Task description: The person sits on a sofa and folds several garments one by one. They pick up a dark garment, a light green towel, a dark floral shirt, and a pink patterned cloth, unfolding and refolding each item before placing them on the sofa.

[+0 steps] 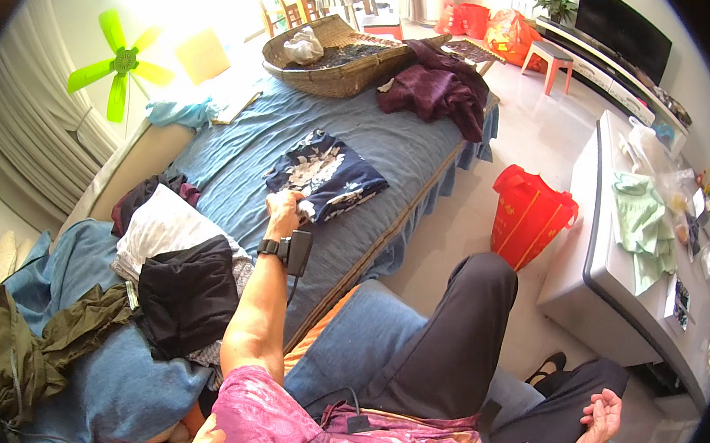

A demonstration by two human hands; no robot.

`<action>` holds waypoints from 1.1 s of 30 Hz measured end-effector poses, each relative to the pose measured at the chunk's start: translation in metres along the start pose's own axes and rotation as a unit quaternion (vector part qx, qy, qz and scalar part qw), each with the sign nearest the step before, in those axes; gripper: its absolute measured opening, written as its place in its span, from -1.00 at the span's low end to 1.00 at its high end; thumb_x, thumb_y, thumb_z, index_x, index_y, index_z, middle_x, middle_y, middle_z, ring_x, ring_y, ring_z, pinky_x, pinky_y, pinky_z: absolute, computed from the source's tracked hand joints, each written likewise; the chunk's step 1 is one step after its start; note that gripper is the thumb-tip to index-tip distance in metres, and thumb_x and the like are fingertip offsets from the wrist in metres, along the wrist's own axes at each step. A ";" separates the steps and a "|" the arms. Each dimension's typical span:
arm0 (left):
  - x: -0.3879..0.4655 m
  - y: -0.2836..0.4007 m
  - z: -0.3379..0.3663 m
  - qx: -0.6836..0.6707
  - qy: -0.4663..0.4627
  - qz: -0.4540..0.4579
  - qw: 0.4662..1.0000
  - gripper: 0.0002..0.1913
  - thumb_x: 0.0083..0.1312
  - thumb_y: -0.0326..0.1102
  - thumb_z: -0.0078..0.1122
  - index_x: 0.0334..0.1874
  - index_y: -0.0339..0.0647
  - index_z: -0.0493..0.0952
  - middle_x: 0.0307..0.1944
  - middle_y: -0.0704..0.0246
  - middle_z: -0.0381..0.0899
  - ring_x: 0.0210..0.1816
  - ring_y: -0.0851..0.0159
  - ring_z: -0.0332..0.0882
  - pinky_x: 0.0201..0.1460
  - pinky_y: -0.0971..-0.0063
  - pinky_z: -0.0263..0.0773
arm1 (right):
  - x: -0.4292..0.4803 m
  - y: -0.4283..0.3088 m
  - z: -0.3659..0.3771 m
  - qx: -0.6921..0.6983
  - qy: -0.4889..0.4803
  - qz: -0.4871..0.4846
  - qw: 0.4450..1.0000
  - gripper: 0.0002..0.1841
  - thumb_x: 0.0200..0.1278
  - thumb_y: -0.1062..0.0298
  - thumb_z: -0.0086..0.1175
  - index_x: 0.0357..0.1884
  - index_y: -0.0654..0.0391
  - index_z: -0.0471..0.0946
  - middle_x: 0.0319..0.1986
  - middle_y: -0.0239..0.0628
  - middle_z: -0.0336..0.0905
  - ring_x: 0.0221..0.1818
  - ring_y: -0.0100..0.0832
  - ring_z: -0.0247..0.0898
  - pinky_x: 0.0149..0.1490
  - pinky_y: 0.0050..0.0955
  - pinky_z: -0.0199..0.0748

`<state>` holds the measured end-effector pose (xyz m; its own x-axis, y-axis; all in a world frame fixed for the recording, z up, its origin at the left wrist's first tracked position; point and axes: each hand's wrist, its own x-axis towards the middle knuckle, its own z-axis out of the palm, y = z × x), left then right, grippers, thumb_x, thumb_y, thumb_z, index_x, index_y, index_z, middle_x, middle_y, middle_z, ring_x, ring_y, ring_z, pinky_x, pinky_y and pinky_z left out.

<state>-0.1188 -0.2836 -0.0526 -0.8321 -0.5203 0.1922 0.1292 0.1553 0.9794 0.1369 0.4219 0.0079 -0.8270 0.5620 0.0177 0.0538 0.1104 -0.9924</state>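
Observation:
A folded navy garment with a cream floral print (327, 177) lies flat on the blue-covered sofa seat (233, 152). My left hand (283, 210) grips its near-left corner, with the arm stretched forward and a black strapped device on the wrist. Close to my left forearm is a pile with a black folded garment (191, 295) on top of a white one (165, 226). My right hand (602, 415) rests palm up by my right thigh, fingers loosely curled, holding nothing.
A woven basket (337, 69) and a maroon cloth (438, 92) occupy the sofa's far end. A red bag (532, 216) stands on the floor before a grey-white table (609, 246) with a pale green cloth (640, 223). An olive garment (29, 344) lies at left, near a green-bladed fan (125, 61).

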 end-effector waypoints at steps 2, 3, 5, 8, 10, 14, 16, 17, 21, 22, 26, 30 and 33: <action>0.021 -0.013 -0.003 0.363 -0.017 0.231 0.903 -0.74 0.01 -0.48 0.31 -0.20 -0.16 0.61 -0.44 0.12 0.64 -0.33 0.01 0.63 -0.19 0.11 0.41 | 0.002 0.000 0.002 0.000 0.005 -0.002 1.000 -0.79 0.40 0.41 0.13 0.02 0.17 0.53 -0.26 -0.41 0.56 -0.41 -0.69 0.40 -0.41 -0.78 0.34; 0.037 -0.014 -0.005 0.415 -0.015 0.205 0.886 -0.71 0.01 -0.46 0.30 -0.16 -0.14 0.60 -0.38 0.12 0.66 -0.24 -0.01 0.62 -0.09 0.07 0.33 | 0.001 -0.002 0.003 -0.017 0.007 -0.007 1.000 -0.79 0.40 0.42 0.11 0.03 0.18 0.53 -0.26 -0.40 0.55 -0.41 -0.69 0.39 -0.40 -0.77 0.32; 0.071 -0.010 -0.001 0.487 -0.003 0.312 0.816 -0.68 0.03 -0.41 0.28 -0.10 -0.11 0.59 -0.27 0.12 0.68 -0.08 -0.01 0.58 0.05 0.05 0.17 | 0.000 -0.008 0.008 -0.029 0.008 0.027 0.999 -0.74 0.42 0.34 0.14 0.08 0.13 0.53 -0.23 -0.41 0.55 -0.39 -0.72 0.38 -0.38 -0.81 0.30; 0.124 0.018 0.020 0.430 0.058 0.373 0.820 -0.74 0.03 -0.40 0.27 -0.18 -0.08 0.58 -0.26 0.17 0.69 -0.10 0.01 0.61 0.03 0.06 0.21 | -0.005 -0.027 0.019 -0.060 -0.017 -0.007 0.998 -0.70 0.35 0.44 0.15 0.09 0.23 0.55 -0.15 -0.20 0.62 -0.30 -0.49 0.50 -0.24 -0.59 0.46; 0.157 0.051 0.030 0.377 0.084 0.434 0.814 -0.74 -0.01 -0.39 0.28 -0.21 -0.06 0.60 -0.28 0.23 0.69 -0.13 0.02 0.63 -0.01 0.05 0.24 | -0.013 -0.038 0.026 -0.073 -0.018 -0.020 0.997 -0.73 0.37 0.45 0.15 0.06 0.32 0.56 -0.16 -0.21 0.67 -0.32 -0.57 0.49 -0.25 -0.66 0.44; 0.180 0.099 0.031 0.418 0.208 0.459 0.756 -0.73 0.07 -0.28 0.32 -0.15 -0.04 0.72 -0.34 0.25 0.74 -0.21 0.02 0.70 -0.12 0.18 0.48 | -0.020 -0.051 0.036 -0.085 -0.016 -0.021 0.996 -0.72 0.35 0.46 0.16 0.06 0.31 0.56 -0.16 -0.19 0.67 -0.32 -0.53 0.50 -0.24 -0.63 0.47; 0.181 0.096 0.007 0.448 0.208 0.410 0.767 -0.70 0.09 -0.31 0.27 -0.10 -0.03 0.73 -0.26 0.21 0.74 -0.15 0.04 0.69 -0.11 0.19 0.46 | -0.020 -0.051 0.038 -0.088 -0.009 -0.012 0.996 -0.73 0.35 0.45 0.16 0.05 0.30 0.57 -0.16 -0.19 0.67 -0.32 -0.53 0.50 -0.25 -0.63 0.47; 0.179 0.085 -0.012 0.429 0.223 0.457 0.746 -0.70 0.10 -0.32 0.25 -0.09 -0.03 0.73 -0.25 0.20 0.74 -0.15 0.03 0.68 -0.12 0.19 0.45 | -0.020 -0.051 0.039 -0.090 -0.010 -0.017 0.996 -0.73 0.35 0.45 0.16 0.05 0.30 0.57 -0.16 -0.19 0.67 -0.32 -0.53 0.50 -0.25 -0.63 0.48; 0.156 -0.018 -0.096 0.558 0.192 0.373 0.716 -0.74 0.21 -0.36 0.08 -0.11 -0.07 0.70 -0.35 0.26 0.66 -0.23 0.08 0.62 -0.15 0.15 0.43 | -0.020 -0.049 0.039 -0.090 -0.013 -0.025 0.996 -0.74 0.36 0.45 0.15 0.05 0.30 0.57 -0.16 -0.20 0.67 -0.33 -0.53 0.51 -0.25 -0.63 0.48; 0.154 -0.047 -0.109 0.541 0.198 0.470 0.669 -0.88 -0.17 -0.31 0.21 -0.52 -0.02 0.55 -0.61 0.30 0.45 -0.58 0.04 0.40 -0.48 0.12 0.11 | -0.020 -0.049 0.038 -0.088 -0.013 -0.027 0.996 -0.74 0.36 0.45 0.15 0.05 0.30 0.57 -0.16 -0.20 0.67 -0.33 -0.53 0.51 -0.25 -0.63 0.48; 0.106 -0.138 -0.158 0.313 0.170 0.160 0.921 -0.80 0.15 -0.28 0.15 -0.61 -0.09 0.65 -0.68 0.36 0.59 -0.60 0.23 0.55 -0.41 0.21 0.33 | -0.018 -0.039 0.030 -0.080 -0.012 -0.024 0.996 -0.73 0.37 0.44 0.15 0.05 0.30 0.57 -0.16 -0.20 0.67 -0.32 -0.53 0.51 -0.23 -0.63 0.48; 0.112 -0.136 -0.164 0.324 0.226 0.106 0.913 -0.74 0.22 -0.38 0.08 -0.67 -0.04 0.54 -0.66 0.35 0.59 -0.58 0.18 0.53 -0.44 0.24 0.31 | -0.004 -0.014 0.016 -0.073 -0.006 -0.022 0.997 -0.76 0.43 0.38 0.12 0.07 0.20 0.54 -0.21 -0.33 0.59 -0.36 -0.64 0.43 -0.31 -0.73 0.39; 0.123 -0.121 -0.179 0.350 0.228 0.250 0.874 -0.81 0.18 -0.34 0.16 -0.62 -0.05 0.52 -0.67 0.31 0.53 -0.59 0.17 0.51 -0.46 0.23 0.32 | 0.003 0.005 0.007 -0.067 0.006 -0.020 0.998 -0.77 0.44 0.38 0.10 0.07 0.16 0.52 -0.25 -0.39 0.55 -0.40 -0.69 0.39 -0.38 -0.76 0.35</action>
<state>-0.1399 -0.5168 -0.1361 -0.4446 -0.4963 0.7457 -0.0794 0.8510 0.5191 0.1306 0.4187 0.0022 -0.8228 0.5653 0.0586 0.0960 0.2399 -0.9660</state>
